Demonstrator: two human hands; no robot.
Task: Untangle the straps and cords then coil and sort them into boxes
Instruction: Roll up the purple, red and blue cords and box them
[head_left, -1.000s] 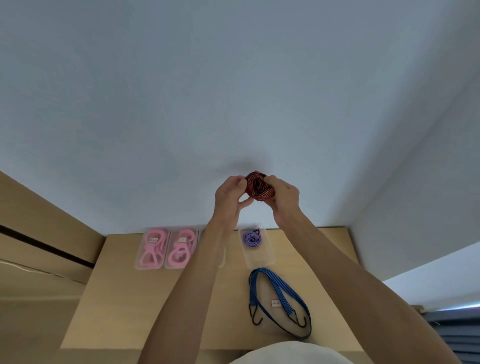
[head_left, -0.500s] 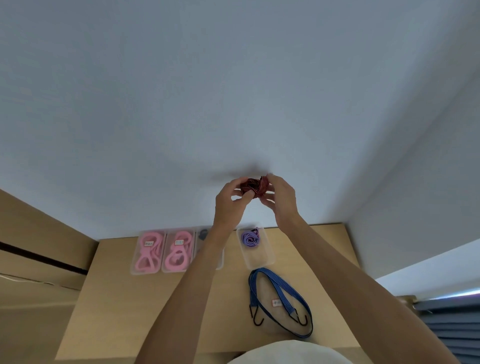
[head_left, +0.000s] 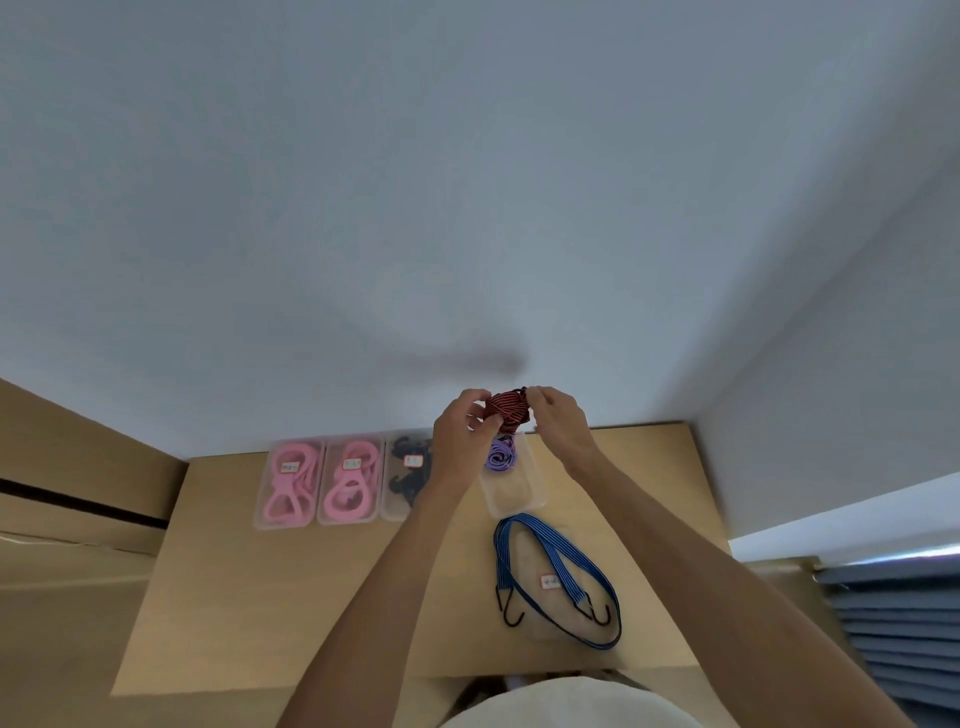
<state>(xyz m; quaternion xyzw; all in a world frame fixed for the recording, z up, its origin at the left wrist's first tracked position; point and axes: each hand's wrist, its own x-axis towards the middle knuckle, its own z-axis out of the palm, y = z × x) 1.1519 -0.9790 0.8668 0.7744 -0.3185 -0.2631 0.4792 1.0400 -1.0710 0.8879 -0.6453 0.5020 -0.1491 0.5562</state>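
Both hands up, left hand (head_left: 464, 427) and right hand (head_left: 557, 419) pinching red coiled cord (head_left: 508, 408) | held above clear box (head_left: 511, 480) with purple cord (head_left: 501, 454) | blue bungee strap (head_left: 558, 576) lying on surface (head_left: 270, 597)

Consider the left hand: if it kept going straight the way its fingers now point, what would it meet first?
The left hand already pinches the red coiled cord; beyond it, likely the right hand, though depth is unclear.
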